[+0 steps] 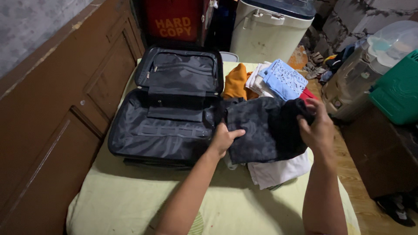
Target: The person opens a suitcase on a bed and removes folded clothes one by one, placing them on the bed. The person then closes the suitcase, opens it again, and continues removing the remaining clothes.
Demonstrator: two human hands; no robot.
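A dark grey patterned garment (254,130) lies folded on a pile of clothes on the bed. My left hand (224,139) grips its near left edge. My right hand (317,126) holds its black right end, lifted a little. Under it lies a white cloth (278,172). An open black suitcase (163,130) lies just left of the garment, its lid (180,72) propped up at the far side and its inside lined in grey.
An orange garment (235,80), a white one (257,80) and a light blue patterned one (284,78) lie behind the pile. The pale yellow bedsheet (130,196) covers the bed. Wooden panelling (48,122) runs along the left. A white bin (265,30), a water dispenser (365,74) and a green container (398,91) stand at the right.
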